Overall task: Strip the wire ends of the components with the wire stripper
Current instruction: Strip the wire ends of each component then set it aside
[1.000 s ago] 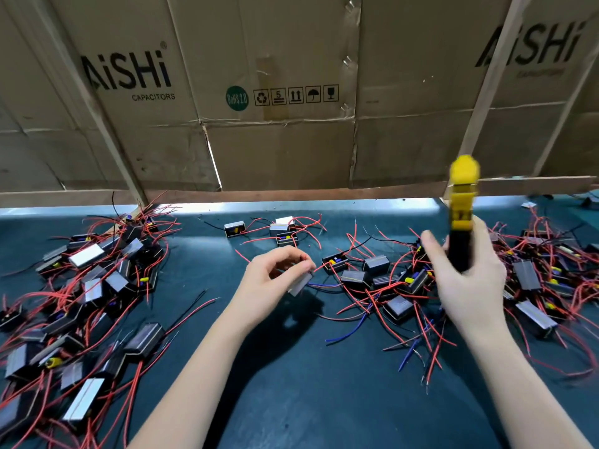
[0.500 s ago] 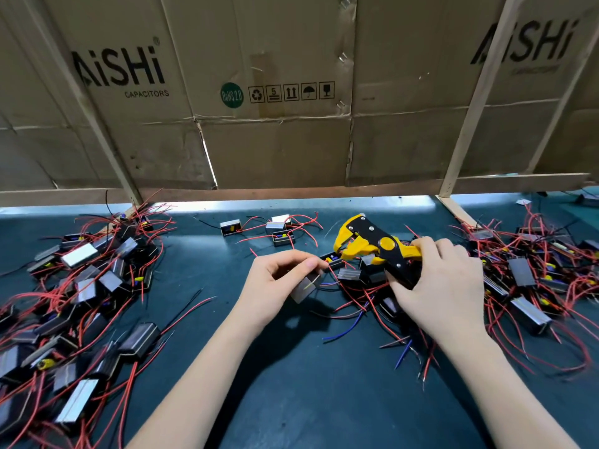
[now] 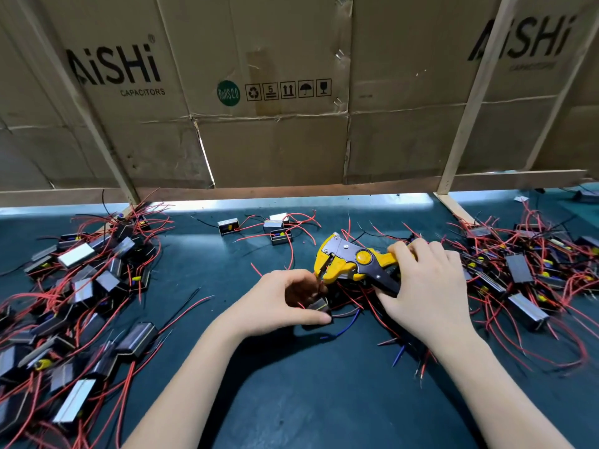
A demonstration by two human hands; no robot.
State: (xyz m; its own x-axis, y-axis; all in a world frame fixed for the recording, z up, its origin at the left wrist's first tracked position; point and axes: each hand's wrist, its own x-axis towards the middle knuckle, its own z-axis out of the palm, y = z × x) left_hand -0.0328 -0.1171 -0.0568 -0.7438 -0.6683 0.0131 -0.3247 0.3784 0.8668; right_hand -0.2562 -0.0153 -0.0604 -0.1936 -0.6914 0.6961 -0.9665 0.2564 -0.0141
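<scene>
Dark green surface, cardboard backing. Left hand pinches component, wire rising right into wire stripper head; right hand clamped on handles.

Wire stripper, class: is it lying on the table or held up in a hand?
Held up. The right hand grips the wire stripper by its handles, its head pointing toward the left hand.

Both bare forearms reach forward from the lower edge, converging toward the middle. The left hand is curled, thumb stretched forward beneath bent fingers in a pinching grip. The right hand is knuckles-up, fingers wrapped in a closed grip.
</scene>
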